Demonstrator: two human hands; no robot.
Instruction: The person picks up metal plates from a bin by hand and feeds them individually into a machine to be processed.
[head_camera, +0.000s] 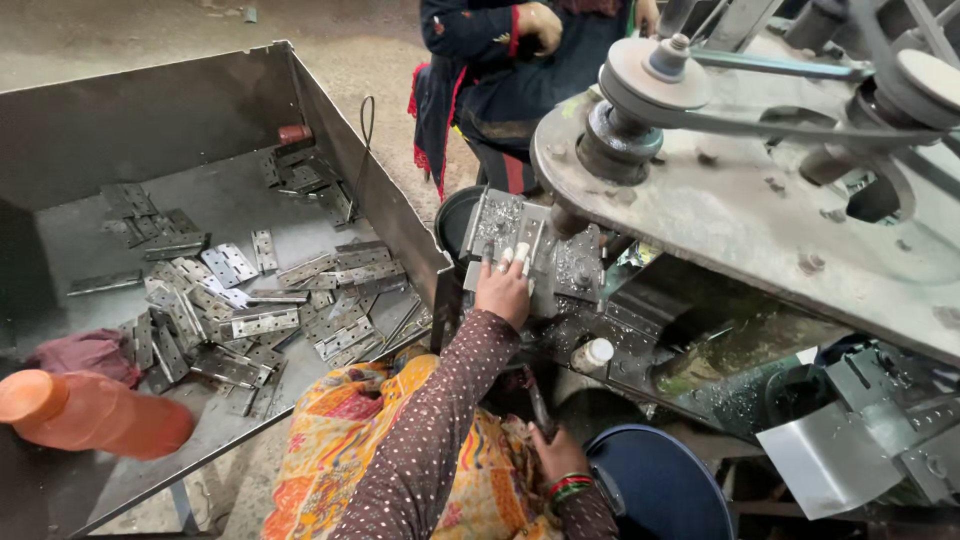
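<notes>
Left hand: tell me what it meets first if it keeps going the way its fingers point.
The left hand points up-frame, fingers on a metal hinge plate on the machine's fixture. Straight on, it probably meets the vertical spindle, though depth is unclear.

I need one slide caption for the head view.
Left hand presses a hinge on the drilling machine; right hand grips a lever.

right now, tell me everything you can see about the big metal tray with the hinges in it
The metal tray is a large, open bin of dull grey sheet steel with tall, slanted walls, sitting to the person's left beside the drilling machine. Its floor holds a loose scatter of flat silver hinges, piled thickest near the right wall. A crumpled reddish cloth lies at its near left, and an orange plastic bottle lies at the front edge. Neither hand touches it.
</notes>
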